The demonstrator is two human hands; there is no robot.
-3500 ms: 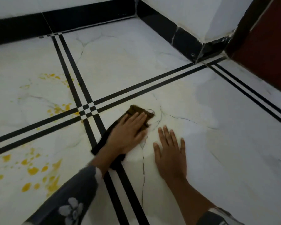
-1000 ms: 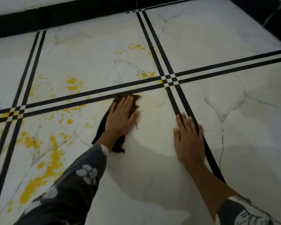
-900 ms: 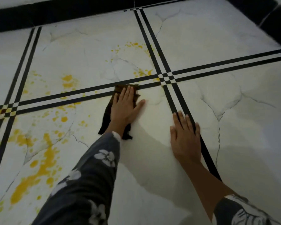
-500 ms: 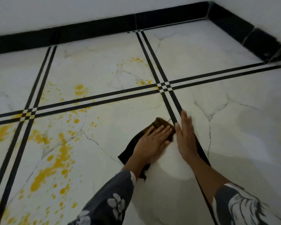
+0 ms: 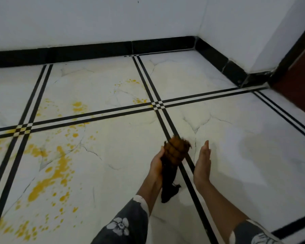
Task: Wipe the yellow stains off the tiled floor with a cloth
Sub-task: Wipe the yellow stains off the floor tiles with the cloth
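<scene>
Yellow stains [image 5: 48, 175] cover the left tiles of the floor [image 5: 236, 155] while the left hand [image 5: 157, 162] grips the brown cloth [image 5: 174, 157] lifted off it, the right hand [image 5: 202, 162] open beside it; seemingly repositioning, the cloth next needs pressing leftward onto them.

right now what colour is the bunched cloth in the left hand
Dark brown cloth, blackish at its hanging tail; head view.
</scene>
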